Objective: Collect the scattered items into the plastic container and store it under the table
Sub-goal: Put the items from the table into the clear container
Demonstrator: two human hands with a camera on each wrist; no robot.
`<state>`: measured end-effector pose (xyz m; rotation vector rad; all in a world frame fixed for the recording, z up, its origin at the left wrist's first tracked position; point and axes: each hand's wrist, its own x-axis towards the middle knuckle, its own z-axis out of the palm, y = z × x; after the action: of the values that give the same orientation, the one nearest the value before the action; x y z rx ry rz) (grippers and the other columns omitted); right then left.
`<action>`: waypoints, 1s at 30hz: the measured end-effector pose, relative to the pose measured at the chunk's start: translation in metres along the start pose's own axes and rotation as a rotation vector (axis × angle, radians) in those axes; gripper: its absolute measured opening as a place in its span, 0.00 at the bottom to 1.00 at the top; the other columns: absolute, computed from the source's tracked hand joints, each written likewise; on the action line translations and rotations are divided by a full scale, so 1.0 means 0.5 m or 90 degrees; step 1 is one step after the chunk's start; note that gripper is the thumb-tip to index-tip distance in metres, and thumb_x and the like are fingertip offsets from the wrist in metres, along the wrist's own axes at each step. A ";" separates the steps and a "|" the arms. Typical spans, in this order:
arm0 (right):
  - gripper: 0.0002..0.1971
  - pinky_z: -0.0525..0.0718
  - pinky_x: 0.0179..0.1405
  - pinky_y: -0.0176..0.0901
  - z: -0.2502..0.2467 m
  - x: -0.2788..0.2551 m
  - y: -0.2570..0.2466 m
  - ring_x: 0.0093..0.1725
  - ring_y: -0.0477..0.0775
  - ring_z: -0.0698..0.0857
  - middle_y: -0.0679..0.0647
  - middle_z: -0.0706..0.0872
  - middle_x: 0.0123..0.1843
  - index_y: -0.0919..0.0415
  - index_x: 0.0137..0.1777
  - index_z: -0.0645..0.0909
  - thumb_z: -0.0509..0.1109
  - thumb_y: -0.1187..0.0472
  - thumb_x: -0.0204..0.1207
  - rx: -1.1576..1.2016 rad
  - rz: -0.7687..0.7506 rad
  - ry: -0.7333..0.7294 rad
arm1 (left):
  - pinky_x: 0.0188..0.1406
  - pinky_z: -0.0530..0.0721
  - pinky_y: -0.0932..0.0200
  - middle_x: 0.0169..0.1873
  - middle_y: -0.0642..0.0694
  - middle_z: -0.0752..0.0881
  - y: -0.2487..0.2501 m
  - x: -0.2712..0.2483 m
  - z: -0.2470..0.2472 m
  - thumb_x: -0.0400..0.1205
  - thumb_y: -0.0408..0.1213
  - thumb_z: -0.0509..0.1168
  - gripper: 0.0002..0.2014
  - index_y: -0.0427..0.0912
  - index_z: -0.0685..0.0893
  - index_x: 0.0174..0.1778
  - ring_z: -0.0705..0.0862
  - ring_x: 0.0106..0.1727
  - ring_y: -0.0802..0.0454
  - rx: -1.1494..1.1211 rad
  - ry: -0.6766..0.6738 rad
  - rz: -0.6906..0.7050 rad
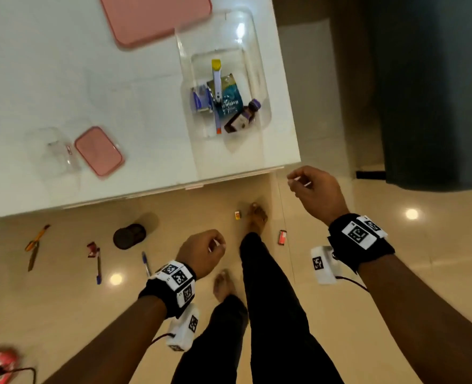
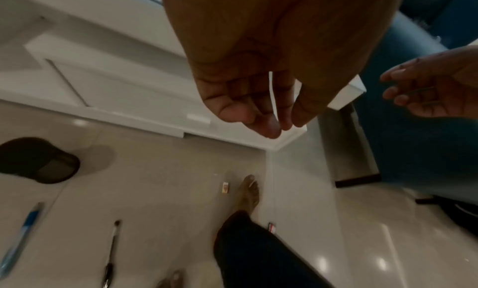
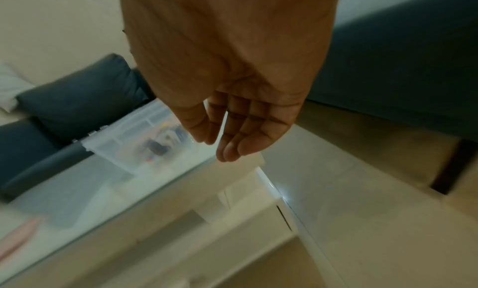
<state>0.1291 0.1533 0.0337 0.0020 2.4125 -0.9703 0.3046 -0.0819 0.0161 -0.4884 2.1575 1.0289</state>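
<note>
The clear plastic container stands on the white table near its right corner, holding a dark bottle, a teal packet, a yellow-capped tube and a blue box. Scattered on the floor lie a black round case, a blue pen, a red item with a dark pen, orange-handled scissors, a small yellow box and a small red box. My left hand hangs above the floor, loosely curled and holding nothing. My right hand hovers just off the table's corner, also relaxed and holding nothing.
A large pink lid lies at the table's far side. A small clear tub with its own pink lid sits at the left. A dark blue sofa stands to the right. My legs and bare feet are between the floor items.
</note>
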 end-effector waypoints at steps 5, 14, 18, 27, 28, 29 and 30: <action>0.04 0.79 0.47 0.43 0.099 -0.102 0.173 0.45 0.51 0.86 0.46 0.87 0.42 0.47 0.51 0.86 0.70 0.53 0.79 -0.110 0.083 -0.104 | 0.37 0.74 0.60 0.38 0.49 0.88 -0.117 -0.036 0.142 0.80 0.41 0.66 0.03 0.50 0.84 0.47 0.83 0.39 0.51 0.055 -0.075 -0.018; 0.06 0.89 0.55 0.59 0.256 -0.192 0.462 0.48 0.62 0.90 0.56 0.90 0.41 0.47 0.45 0.84 0.77 0.57 0.71 -0.023 0.378 -0.218 | 0.36 0.73 0.59 0.38 0.50 0.86 -0.198 0.003 0.311 0.79 0.41 0.65 0.04 0.50 0.84 0.47 0.83 0.41 0.47 0.068 -0.131 -0.089; 0.22 0.86 0.52 0.47 0.346 -0.139 0.574 0.49 0.60 0.89 0.56 0.90 0.44 0.48 0.64 0.78 0.76 0.59 0.69 -0.045 0.372 -0.192 | 0.43 0.79 0.57 0.41 0.48 0.87 -0.234 0.140 0.382 0.80 0.41 0.66 0.07 0.50 0.81 0.53 0.85 0.41 0.47 0.073 -0.117 -0.068; 0.40 0.80 0.56 0.52 0.547 0.044 0.743 0.61 0.72 0.81 0.63 0.73 0.67 0.50 0.80 0.61 0.77 0.49 0.72 -0.096 0.286 -0.071 | 0.54 0.80 0.43 0.59 0.31 0.75 -0.377 0.505 0.494 0.76 0.43 0.72 0.38 0.51 0.60 0.80 0.81 0.53 0.30 0.160 0.058 -0.039; 0.35 0.78 0.51 0.51 0.558 0.050 0.745 0.58 0.72 0.82 0.63 0.72 0.65 0.52 0.77 0.64 0.76 0.52 0.73 -0.098 0.279 -0.051 | 0.54 0.79 0.43 0.61 0.30 0.73 -0.381 0.528 0.499 0.77 0.43 0.72 0.40 0.53 0.58 0.82 0.81 0.52 0.29 0.162 0.066 -0.043; 0.30 0.76 0.47 0.49 0.573 0.049 0.751 0.56 0.72 0.82 0.62 0.73 0.63 0.54 0.73 0.67 0.75 0.55 0.73 -0.101 0.270 -0.032 | 0.54 0.80 0.43 0.64 0.30 0.70 -0.381 0.541 0.503 0.78 0.43 0.71 0.40 0.55 0.56 0.82 0.82 0.51 0.29 0.154 0.069 -0.050; 0.25 0.73 0.44 0.48 0.583 0.049 0.750 0.53 0.72 0.83 0.62 0.73 0.61 0.56 0.69 0.69 0.73 0.58 0.74 -0.110 0.251 -0.013 | 0.55 0.80 0.43 0.65 0.31 0.68 -0.381 0.554 0.505 0.78 0.44 0.71 0.40 0.57 0.56 0.82 0.82 0.49 0.29 0.154 0.084 -0.048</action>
<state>0.3199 0.2392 -0.3936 0.3874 2.3459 -0.5791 0.3306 -0.0116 -0.3977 -0.5302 2.3223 0.7005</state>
